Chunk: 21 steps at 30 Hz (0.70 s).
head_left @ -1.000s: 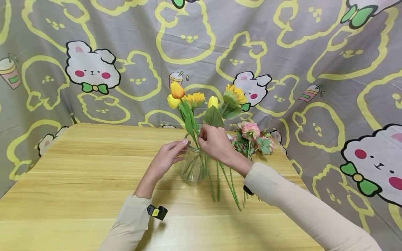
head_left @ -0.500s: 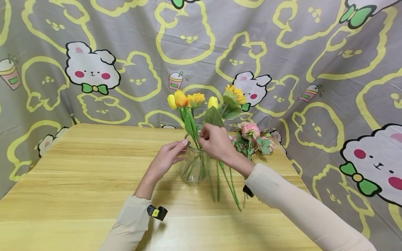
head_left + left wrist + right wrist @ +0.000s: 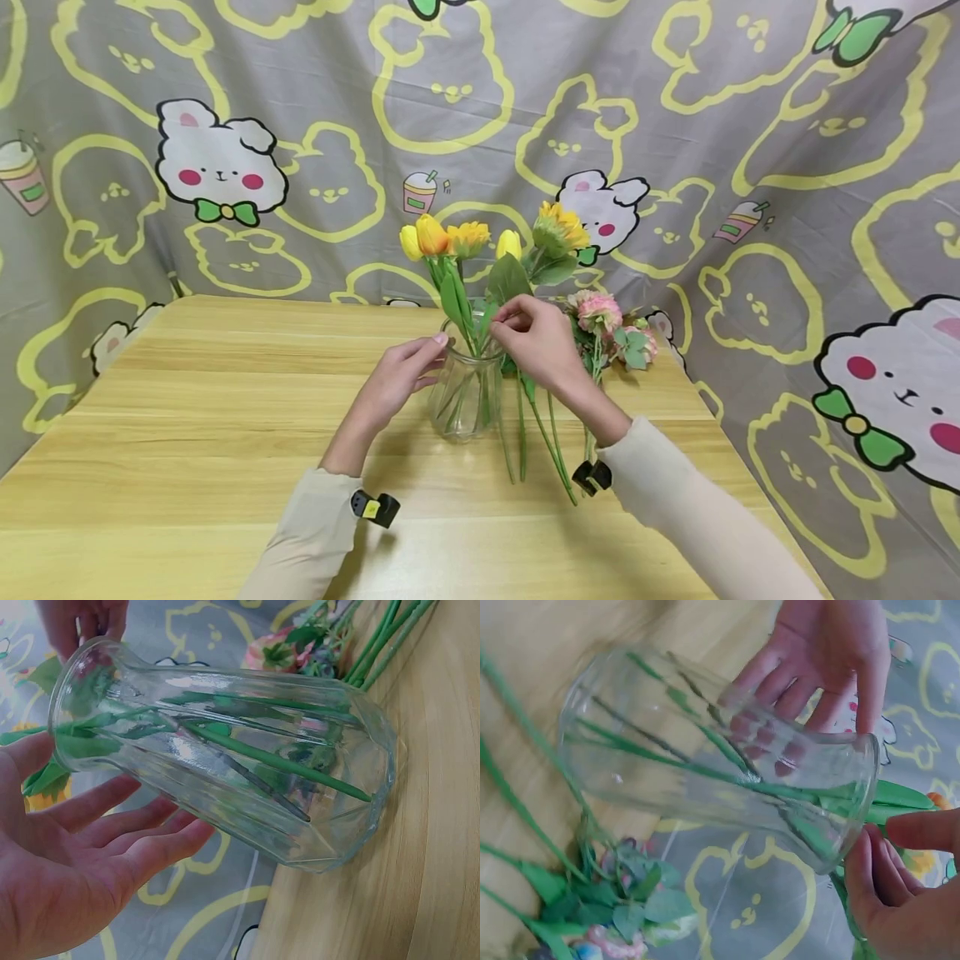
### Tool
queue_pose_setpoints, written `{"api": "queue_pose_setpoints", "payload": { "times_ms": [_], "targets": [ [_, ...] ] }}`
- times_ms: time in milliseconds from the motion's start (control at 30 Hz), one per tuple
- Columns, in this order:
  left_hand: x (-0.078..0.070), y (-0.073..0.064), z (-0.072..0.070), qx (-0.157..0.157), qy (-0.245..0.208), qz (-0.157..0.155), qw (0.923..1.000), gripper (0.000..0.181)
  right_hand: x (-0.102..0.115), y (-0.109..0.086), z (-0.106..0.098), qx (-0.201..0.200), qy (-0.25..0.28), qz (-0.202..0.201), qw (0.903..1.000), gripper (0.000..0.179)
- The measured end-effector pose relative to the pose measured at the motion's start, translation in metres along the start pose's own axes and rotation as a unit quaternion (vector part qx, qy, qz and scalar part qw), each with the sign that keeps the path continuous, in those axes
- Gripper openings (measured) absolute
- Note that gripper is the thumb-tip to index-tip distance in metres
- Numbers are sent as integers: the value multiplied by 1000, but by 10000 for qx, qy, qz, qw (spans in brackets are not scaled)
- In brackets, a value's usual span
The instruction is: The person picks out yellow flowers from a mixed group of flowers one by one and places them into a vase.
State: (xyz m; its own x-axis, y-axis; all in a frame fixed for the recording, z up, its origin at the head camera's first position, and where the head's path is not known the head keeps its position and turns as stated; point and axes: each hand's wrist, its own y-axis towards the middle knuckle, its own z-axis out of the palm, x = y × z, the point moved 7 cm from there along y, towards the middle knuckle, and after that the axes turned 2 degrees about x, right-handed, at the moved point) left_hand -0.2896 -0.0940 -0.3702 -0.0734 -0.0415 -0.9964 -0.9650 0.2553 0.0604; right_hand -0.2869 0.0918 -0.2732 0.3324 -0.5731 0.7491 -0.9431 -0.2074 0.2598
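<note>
A clear glass vase (image 3: 463, 400) stands upright on the table, with several green stems inside. An orange-yellow tulip (image 3: 432, 236) and a yellow tulip (image 3: 409, 243) rise above its rim on the left, close to a sunflower (image 3: 468, 239). My left hand (image 3: 397, 375) has its thumb at the rim and its fingers extended along the vase's side, seen also in the left wrist view (image 3: 97, 855). My right hand (image 3: 542, 343) is at the rim's right side with fingers loosely bent. In the right wrist view, thumb and fingers are apart, and no stem shows pinched between them.
Another yellow tulip (image 3: 508, 245) and sunflower (image 3: 561, 229) show behind my right hand; where their stems run is partly hidden. Loose green stems (image 3: 551, 446) lie right of the vase. Pink flowers (image 3: 598, 312) lie farther right, before a patterned curtain (image 3: 330, 75).
The orange-yellow tulip has sunk lower and turned beside the yellow one. My right hand has then drawn slightly right, away from the stems, while my left hand has stayed at the vase.
</note>
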Motion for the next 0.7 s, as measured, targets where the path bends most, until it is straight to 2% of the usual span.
{"api": "queue_pose_setpoints", "payload": {
  "times_ms": [167, 267, 367, 533, 700],
  "targets": [
    [2, 1, 0, 38, 12, 19, 10000, 65, -11, -8, -3, -442, 844, 122, 9954, 12],
    [1, 1, 0, 58, 52, 31, 10000, 65, -21, -12, -3, -660, 1359, 371, 9878, 17],
    [0, 1, 1, 63, 74, 44, 9999, 66, -30, -16, -2, -694, 1764, 713, 9793, 25],
    [-2, 0, 1, 26, 84, 36, 10000, 66, -43, -22, 5, -270, 1960, 1259, 9721, 44],
    [-1, 0, 1, -47, 141, 14, 9999, 65, -53, -27, 18, 639, 1634, 1481, 9733, 55]
  ]
}}
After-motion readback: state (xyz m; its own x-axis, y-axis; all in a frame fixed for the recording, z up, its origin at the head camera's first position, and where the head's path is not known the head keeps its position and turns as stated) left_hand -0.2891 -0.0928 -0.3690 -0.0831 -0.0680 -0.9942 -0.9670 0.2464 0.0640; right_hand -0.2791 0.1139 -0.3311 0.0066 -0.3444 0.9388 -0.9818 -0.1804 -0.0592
